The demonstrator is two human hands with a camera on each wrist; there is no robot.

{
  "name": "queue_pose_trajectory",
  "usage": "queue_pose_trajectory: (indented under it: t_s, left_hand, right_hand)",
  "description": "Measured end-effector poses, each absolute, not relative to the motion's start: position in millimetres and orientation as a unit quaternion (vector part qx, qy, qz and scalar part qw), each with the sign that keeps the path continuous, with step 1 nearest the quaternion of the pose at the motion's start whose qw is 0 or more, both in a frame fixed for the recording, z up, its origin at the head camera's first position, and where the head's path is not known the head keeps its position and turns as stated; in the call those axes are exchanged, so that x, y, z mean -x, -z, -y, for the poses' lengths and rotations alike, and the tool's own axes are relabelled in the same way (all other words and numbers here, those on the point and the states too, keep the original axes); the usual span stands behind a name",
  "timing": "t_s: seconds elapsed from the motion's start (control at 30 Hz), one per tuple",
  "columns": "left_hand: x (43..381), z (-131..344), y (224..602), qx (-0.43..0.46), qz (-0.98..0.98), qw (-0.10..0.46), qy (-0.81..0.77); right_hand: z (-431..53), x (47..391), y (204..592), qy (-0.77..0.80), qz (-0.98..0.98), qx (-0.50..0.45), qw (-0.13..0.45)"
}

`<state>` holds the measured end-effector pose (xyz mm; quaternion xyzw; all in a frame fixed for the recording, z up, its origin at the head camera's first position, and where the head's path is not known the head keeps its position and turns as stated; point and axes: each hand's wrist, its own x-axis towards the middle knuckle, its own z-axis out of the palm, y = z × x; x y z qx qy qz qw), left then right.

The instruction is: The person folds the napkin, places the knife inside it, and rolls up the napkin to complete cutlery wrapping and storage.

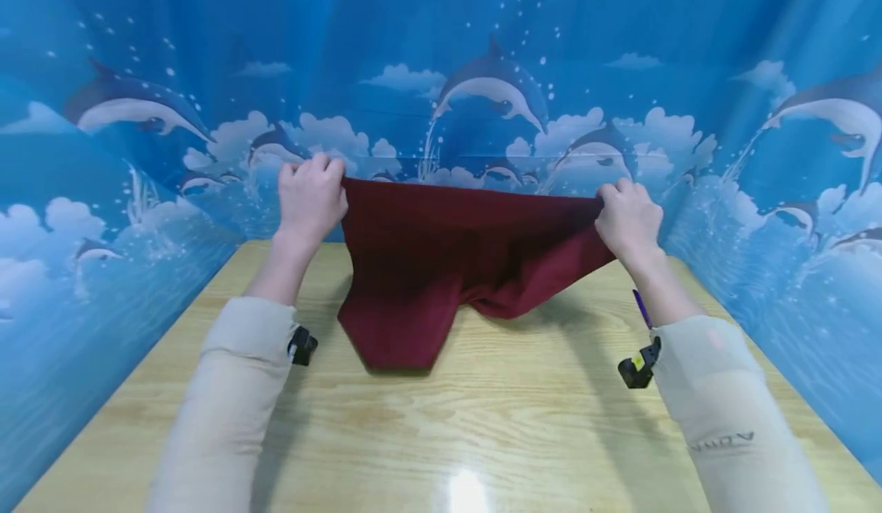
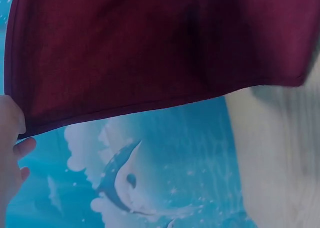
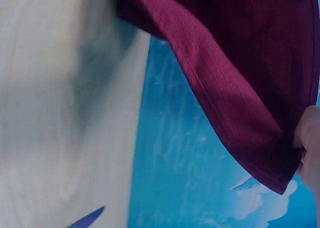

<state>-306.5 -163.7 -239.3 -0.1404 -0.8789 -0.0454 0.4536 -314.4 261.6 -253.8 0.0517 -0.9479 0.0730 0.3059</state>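
A dark red hemmed cloth (image 1: 413, 268) hangs between both hands above the table, its top edge stretched nearly straight. My left hand (image 1: 311, 199) pinches the upper left corner; the left wrist view shows the thumb and fingers of that left hand (image 2: 11, 143) at the corner. On the other side, my right hand (image 1: 630, 218) grips the upper right end, and in the right wrist view a flap of the cloth (image 3: 215, 87) drops below the right hand (image 3: 309, 143). The cloth's lower left part touches or nearly touches the tabletop, while its middle bunches into folds.
A light wood table (image 1: 482, 421) lies below. Partly hidden behind the right forearm is a thin purple object (image 1: 641, 308), its pointed tip showing in the right wrist view. Blue dolphin-print curtains (image 1: 413, 53) surround the table at the back and sides.
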Motion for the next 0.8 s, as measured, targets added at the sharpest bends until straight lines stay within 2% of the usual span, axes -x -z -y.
queue_pose_trajectory:
  t_s: [0.07,0.23,0.3,0.37,0.43,0.53,0.67,0.8]
  left_hand:
    - [305.7,168.7,231.7,0.125,0.884,0.447,0.049]
    - [303.3,180.6,218.9,0.084,0.879,0.463,0.073]
    - [301.6,184.9,216.4,0.075,0.875,0.470,0.087]
    - [299.6,188.9,215.8,0.073,0.877,0.465,0.099]
    - [297.2,193.0,217.4,0.076,0.888,0.441,0.103]
    - [293.8,199.0,226.3,0.092,0.925,0.359,0.081]
    - [289.7,206.6,249.2,0.152,0.963,0.217,0.050]
    - [285.4,213.5,274.4,0.205,0.972,0.052,0.104]
  right_hand:
    - [-258.0,318.0,246.3,-0.073,0.932,-0.069,0.348]
    - [-246.8,324.1,224.8,-0.047,0.848,-0.128,0.513]
    - [-243.4,322.5,217.3,-0.035,0.825,-0.141,0.546]
    - [-241.3,318.2,212.0,-0.034,0.821,-0.157,0.548]
    - [-240.1,311.6,210.4,-0.036,0.834,-0.183,0.519]
    - [-240.7,300.7,217.6,-0.024,0.862,-0.246,0.444]
    - [-241.2,284.5,239.8,0.015,0.893,-0.321,0.315]
    - [-242.3,268.3,263.6,0.011,0.923,-0.353,0.149]
